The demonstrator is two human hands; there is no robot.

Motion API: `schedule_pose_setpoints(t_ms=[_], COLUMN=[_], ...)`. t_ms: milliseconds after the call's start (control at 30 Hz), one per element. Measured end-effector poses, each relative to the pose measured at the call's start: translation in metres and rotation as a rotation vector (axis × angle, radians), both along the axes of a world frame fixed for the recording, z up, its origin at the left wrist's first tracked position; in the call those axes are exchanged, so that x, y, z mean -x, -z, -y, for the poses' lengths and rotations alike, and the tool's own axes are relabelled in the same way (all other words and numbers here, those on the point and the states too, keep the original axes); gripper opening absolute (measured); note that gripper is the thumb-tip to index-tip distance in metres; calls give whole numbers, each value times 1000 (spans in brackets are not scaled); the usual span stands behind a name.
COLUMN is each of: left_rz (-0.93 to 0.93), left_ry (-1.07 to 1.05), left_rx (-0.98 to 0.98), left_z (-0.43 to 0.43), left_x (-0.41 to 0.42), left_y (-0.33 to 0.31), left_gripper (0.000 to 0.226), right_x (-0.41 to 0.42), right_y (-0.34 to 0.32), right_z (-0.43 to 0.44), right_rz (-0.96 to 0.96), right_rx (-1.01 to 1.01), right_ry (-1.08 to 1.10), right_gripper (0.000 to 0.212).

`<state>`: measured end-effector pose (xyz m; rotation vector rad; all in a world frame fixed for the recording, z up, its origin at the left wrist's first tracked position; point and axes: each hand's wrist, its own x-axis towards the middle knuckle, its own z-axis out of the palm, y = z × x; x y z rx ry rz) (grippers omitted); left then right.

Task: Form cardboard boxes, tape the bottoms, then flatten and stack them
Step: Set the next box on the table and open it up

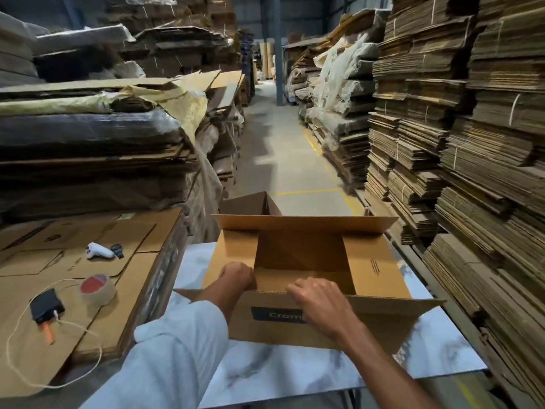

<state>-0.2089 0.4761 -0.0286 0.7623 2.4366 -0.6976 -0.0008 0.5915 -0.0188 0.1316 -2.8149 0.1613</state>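
An open brown cardboard box (380, 270) stands on a marble-patterned table (295, 367) in front of me, its flaps spread and a dark label on the near wall. My left hand (237, 276) grips the near-left corner of the box, fingers curled over the edge. My right hand (317, 299) rests on the near wall's top edge, fingers curled over it into the box. A roll of brown tape (98, 289) lies on a stack of flat cardboard (141, 270) to the left.
On the left stack lie a white controller (98, 250), a black device with a cord and an orange-tipped tool (47, 307). Tall piles of flattened cardboard (472, 143) line both sides of a concrete aisle (283, 149). Another opened box (250, 203) sits beyond mine.
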Motion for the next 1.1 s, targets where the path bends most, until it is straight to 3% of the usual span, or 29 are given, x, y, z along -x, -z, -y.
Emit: schedule_pose_setpoints(t_ms=[167,367,433,600,767,900,1000,1100], left_rz=[-19,-192,-180,-172,-207,-240,-245,-203], left_ry=[-89,-176,-301,-345,-326,-321,-317,-318], left_rx=[-200,-724,-813,-942,-951,-946,-955,-965], left_z=[27,91,117,128,132,131,131,129], left_x=[-4,15,27,17,16,14,17,17], left_y=[-13,-43,-41,-23,-12,-8,-7,-10], left_gripper=[67,28,25,45,52,54,54,52], right_x=[3,6,9,26,36,24,24,21], right_y=[-4,-20,-31,-61,-52,-24,-20,-40], right_z=[-4,-6,-5,-29,-86,-108,-113,-122], right_rz=[36,100,207,640,1019,968,908,683], right_rx=[9,37,111,512,133,66,18,-72], right_ry=[-3,30,68,219,575,750,692,678], right_gripper=[18,13,15,62,31,33,25,14])
